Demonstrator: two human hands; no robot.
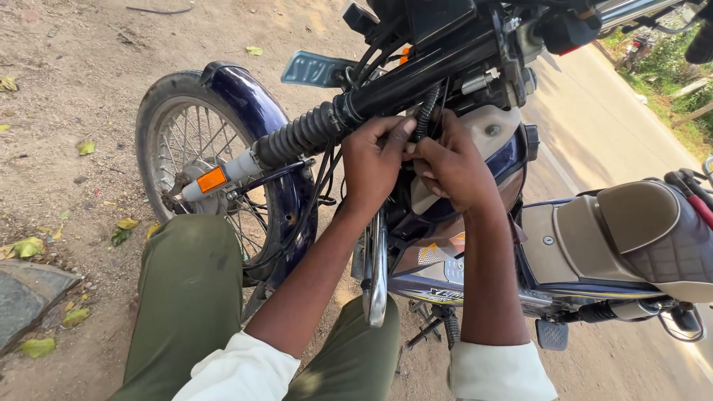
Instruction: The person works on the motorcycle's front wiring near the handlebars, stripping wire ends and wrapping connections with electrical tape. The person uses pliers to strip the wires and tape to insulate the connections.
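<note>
2 hands meet at centre frame on a black ribbed cable (pixel 426 111) below the motorcycle's fork tube (pixel 394 87). Left hand (pixel 373 165) pinches it with curled fingers; right hand (pixel 454 169) is closed around wiring beside it. Blue fuel tank (pixel 475 223) sits just beneath. Front wheel (pixel 194 148) stands at left, brown seat (pixel 639 223) at right, on dirt ground (pixel 67 111).
</note>
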